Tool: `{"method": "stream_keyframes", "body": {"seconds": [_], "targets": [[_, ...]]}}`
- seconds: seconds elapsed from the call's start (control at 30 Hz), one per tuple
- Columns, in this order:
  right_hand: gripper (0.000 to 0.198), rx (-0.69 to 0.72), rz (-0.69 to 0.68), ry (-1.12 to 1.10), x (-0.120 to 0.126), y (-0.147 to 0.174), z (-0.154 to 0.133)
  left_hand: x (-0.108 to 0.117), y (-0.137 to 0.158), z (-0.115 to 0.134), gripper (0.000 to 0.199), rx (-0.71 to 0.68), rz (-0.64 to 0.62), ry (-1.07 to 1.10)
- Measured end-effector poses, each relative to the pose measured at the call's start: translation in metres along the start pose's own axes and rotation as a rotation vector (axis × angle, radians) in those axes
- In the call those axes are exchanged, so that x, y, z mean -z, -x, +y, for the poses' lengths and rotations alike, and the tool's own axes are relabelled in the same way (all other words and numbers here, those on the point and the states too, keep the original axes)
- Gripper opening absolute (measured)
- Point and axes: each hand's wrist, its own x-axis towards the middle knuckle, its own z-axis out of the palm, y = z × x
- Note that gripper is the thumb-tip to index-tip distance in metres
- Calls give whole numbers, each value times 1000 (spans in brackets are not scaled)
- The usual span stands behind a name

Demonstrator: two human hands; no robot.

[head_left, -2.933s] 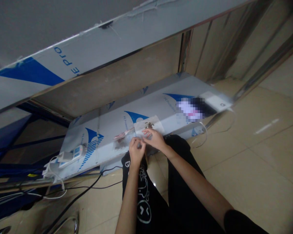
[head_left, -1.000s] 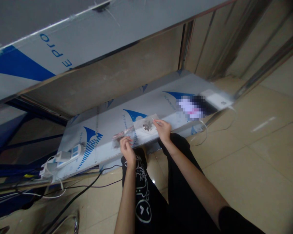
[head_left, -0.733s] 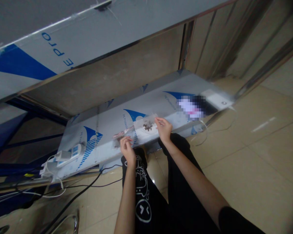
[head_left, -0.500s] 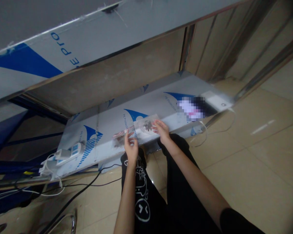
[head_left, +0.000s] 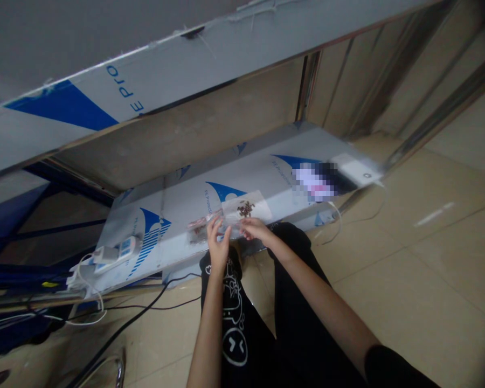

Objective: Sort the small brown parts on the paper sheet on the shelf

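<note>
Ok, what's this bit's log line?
left hand: fingers apart, near clear plastic | right hand: fingers curled, near brown pieces | brown pieces: on white sheet

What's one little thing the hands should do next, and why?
Maybe the right hand should reach a tiny bit forward to the small brown bits. They're in a little heap on the pale sheet, just past its fingers, so it's a short reach. I can't tell if that hand is holding anything, though.

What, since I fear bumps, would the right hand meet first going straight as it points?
The right hand points toward the left hand, likely met first, unless clear plastic between sits in line; depth is unclear.
</note>
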Motion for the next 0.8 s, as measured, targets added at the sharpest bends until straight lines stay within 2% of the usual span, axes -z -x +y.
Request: {"method": "stream_keyframes", "body": {"seconds": [0.07,0.17,0.3,0.4,0.57,0.8], "targets": [[18,-51,-48,-14,-1,3,-1,1,-1,0,17,-11,-27,-12],[22,-76,-28,-13,-1,3,-3,1,-1,-2,17,-7,1,-14],[36,61,88,-36,2,-2,-6,0,-2,-4,19,40,127,10],[47,156,56,-117,1,-2,-8,-1,-3,-6,21,71,190,21],[40,209,-36,-189,-5,4,-9,-2,-3,-8,22,101,194,9],[27,172,36,-114,-6,4,-8,-3,-3,1,22,132,204,2]]}}
